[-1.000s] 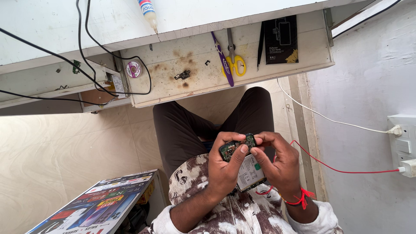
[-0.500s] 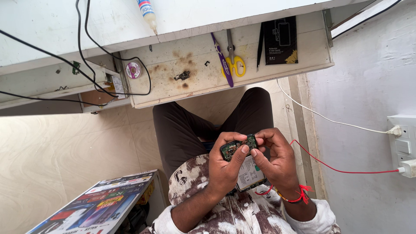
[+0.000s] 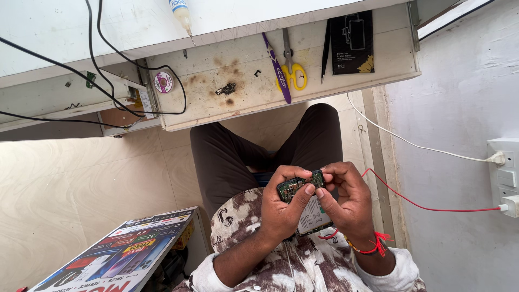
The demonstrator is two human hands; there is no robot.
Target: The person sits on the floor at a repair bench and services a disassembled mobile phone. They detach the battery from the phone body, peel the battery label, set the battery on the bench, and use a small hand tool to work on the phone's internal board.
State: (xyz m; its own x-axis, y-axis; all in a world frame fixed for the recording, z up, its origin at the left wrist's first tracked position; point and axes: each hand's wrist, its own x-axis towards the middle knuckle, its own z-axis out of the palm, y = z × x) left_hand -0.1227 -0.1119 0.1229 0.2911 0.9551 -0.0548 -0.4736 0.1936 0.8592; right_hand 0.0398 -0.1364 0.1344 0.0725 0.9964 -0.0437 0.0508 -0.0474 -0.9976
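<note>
**Circuit board worked loose over the lap**

Small green circuit board (image 3: 300, 185) held mid-frame above the lap, pinched from both sides. Left hand (image 3: 283, 208) clamped on its 9 o'clock end, thumb pressing the top face. Right hand (image 3: 346, 201) closed on the 3 o'clock end, fingertips tight on the edge. Pale phone body (image 3: 312, 217) tucked under the board at 6 o'clock, cradled by both palms. Looks like board removal or seating in hand; next move likely needs a steady lift with no twist. Red wire (image 3: 427, 205) trailing toward 3 o'clock to the wall socket (image 3: 503, 176). At 12 o'clock on the bench (image 3: 243, 65): yellow-handled scissors (image 3: 292, 67), purple pen (image 3: 275, 67), black packet (image 3: 352, 42). Printed poster (image 3: 119, 254) at 8 o'clock.
</note>
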